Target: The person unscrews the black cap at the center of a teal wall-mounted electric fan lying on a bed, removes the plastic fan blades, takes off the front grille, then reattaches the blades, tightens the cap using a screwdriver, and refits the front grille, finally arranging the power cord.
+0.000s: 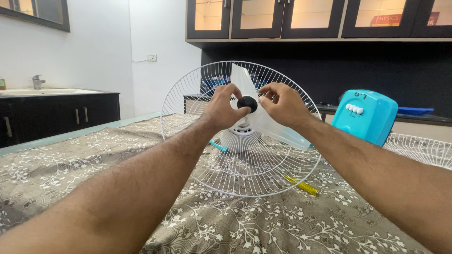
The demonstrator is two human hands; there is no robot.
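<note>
A white wire fan guard (197,155) stands upright on the bed, with a translucent white fan blade (275,131) mounted in front of it. A black round knob (247,103) sits at the blade's hub. My left hand (221,107) pinches the knob from the left with thumb and fingers. My right hand (282,104) holds the blade beside the hub, fingertips close to the knob. The white motor housing (240,138) shows below the hub, behind the blade.
A turquoise fan base (365,115) with white buttons stands to the right. A second wire guard (423,148) lies at the far right. A yellow screwdriver (301,185) rests on the floral bedsheet (263,221). A dark counter with a sink (42,91) is at left.
</note>
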